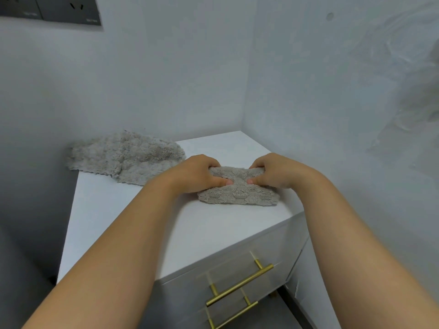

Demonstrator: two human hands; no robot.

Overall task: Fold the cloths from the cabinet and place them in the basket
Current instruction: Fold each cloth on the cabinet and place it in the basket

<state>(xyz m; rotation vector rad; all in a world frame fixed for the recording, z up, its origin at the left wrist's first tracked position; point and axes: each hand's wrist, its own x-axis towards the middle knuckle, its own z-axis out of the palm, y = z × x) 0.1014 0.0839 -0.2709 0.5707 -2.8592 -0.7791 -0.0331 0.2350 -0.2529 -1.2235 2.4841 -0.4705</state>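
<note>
Fingers (219, 182) of the left hand (197, 173) and right hand (275, 173) pinch the apparently half-folded grey cloth (237, 194) lying on the white cabinet (166, 222), mid-fold. Next likely comes another fold across. A second cloth (126, 157) lies crumpled behind, and no basket is in view.

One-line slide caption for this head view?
The left hand and right hand pinch a grey fluffy cloth on the white cabinet top; a second cloth lies spread behind.
</note>
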